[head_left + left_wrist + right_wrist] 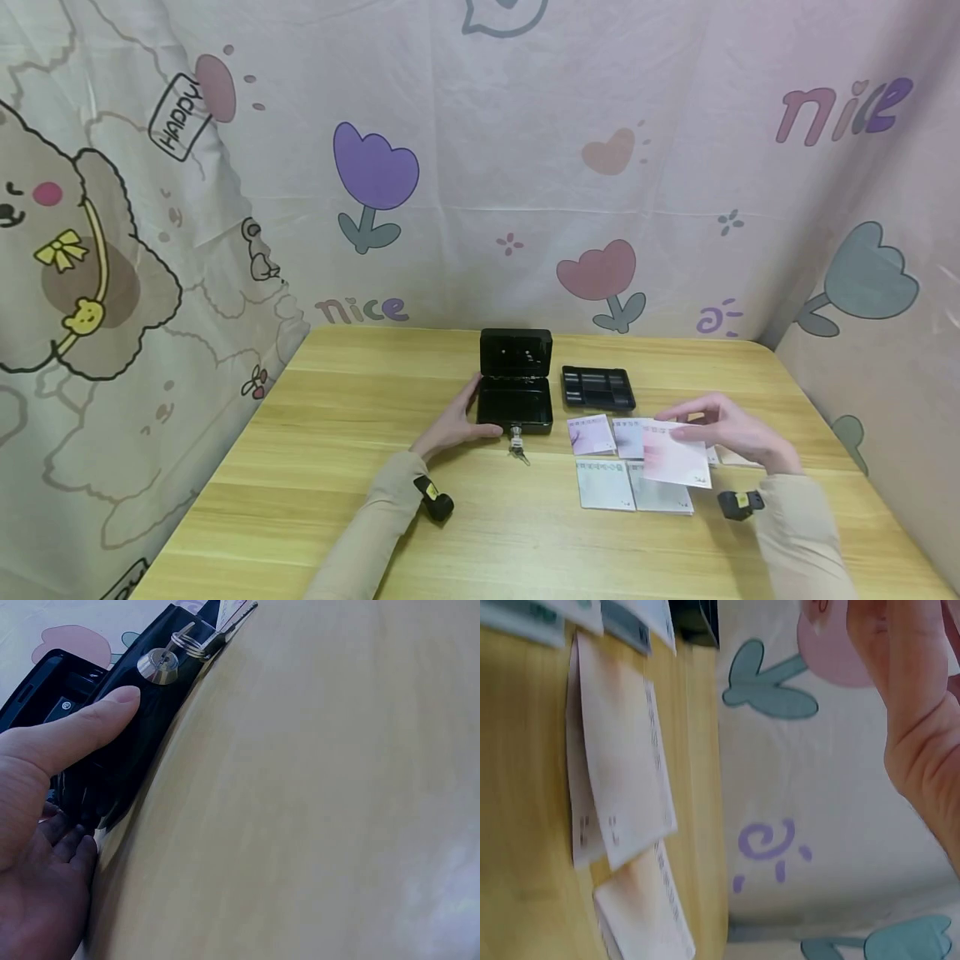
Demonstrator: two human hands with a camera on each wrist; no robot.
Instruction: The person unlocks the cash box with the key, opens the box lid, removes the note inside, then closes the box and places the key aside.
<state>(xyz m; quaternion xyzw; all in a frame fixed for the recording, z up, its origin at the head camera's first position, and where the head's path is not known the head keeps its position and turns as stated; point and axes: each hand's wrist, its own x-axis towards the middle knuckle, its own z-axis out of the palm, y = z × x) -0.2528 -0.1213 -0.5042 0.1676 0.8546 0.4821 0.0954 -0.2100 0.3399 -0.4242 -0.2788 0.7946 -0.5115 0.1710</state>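
A small black cash box (514,403) stands with its lid up, and a key ring (517,450) hangs from its front lock. My left hand (459,421) grips its left front corner. In the left wrist view, the thumb lies on the front wall near the silver lock (159,667), and the fingers are at the side. My right hand (723,429) pinches a pinkish folded banknote (677,454) by its top edge. That note hangs over a group of folded banknotes (604,485), partly covering those behind it.
A black compartment tray (597,388) lies to the right of the box. More folded notes (622,750) lie past the right hand. The wooden table (322,467) meets a printed cloth backdrop (480,167) at the back.
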